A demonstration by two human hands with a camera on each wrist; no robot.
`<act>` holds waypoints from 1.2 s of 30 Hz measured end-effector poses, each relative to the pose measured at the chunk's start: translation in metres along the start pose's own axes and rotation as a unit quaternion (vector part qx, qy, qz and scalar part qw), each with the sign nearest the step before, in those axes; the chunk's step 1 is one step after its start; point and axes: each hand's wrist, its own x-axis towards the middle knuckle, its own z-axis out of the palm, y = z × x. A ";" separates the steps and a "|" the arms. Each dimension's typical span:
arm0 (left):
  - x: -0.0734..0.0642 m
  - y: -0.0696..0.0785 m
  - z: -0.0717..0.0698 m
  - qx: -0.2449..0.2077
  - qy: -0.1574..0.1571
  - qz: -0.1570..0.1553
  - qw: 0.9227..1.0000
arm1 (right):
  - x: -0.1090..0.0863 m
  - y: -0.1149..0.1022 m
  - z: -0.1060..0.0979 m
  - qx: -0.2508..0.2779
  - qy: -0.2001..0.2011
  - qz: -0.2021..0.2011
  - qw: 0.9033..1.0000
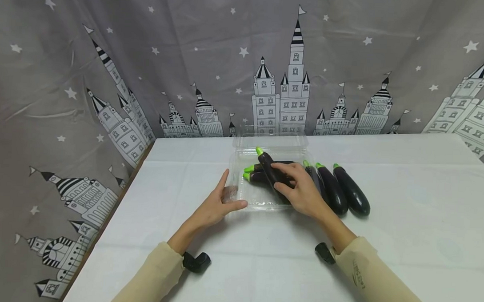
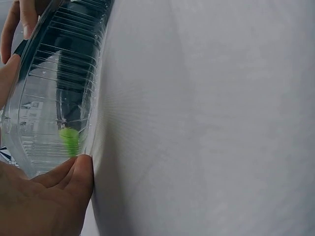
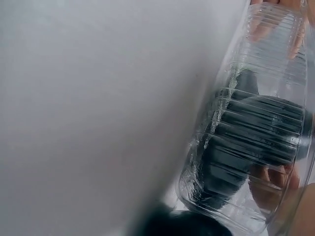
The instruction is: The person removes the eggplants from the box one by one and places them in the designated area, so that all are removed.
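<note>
My right hand (image 1: 302,193) grips a dark purple eggplant (image 1: 268,167) with a green stem, thumb and fingers on either side of its body. It slants across a clear plastic clamshell container (image 1: 260,199), stem toward the back left. Two other eggplants (image 1: 258,177) lie crosswise in the container, stems to the left, partly hidden by the held one. At the container's front left corner, my left hand (image 1: 213,208) touches it with spread, straight fingers and thumb. The left wrist view shows fingertips (image 2: 83,167) low against the ribbed wall, near a green stem.
Right of the container, several eggplants (image 1: 350,190) lie side by side, stems toward the back. The container's lid (image 1: 270,138) stands open at the back, near the grey castle-print curtain (image 1: 213,48). A white cloth covers the table (image 1: 423,219), whose left edge drops off.
</note>
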 end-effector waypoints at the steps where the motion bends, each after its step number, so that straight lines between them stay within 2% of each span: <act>1: 0.000 0.000 0.000 0.000 0.000 -0.001 1.000 | 0.000 0.001 0.000 0.002 0.002 -0.001 1.000; 9: 0.000 0.002 0.001 -0.005 -0.001 0.006 1.000 | 0.001 0.002 -0.004 0.029 0.024 0.007 0.999; 18: 0.001 0.007 0.003 -0.001 0.005 -0.004 1.000 | 0.002 0.001 -0.011 0.028 -0.008 0.006 1.000; 29: 0.001 0.008 0.004 0.017 0.009 -0.011 1.000 | 0.004 0.000 -0.012 0.082 0.011 0.042 0.996; 36: 0.000 0.008 0.003 0.023 0.010 -0.012 1.000 | 0.006 0.001 -0.012 0.085 0.021 0.040 0.995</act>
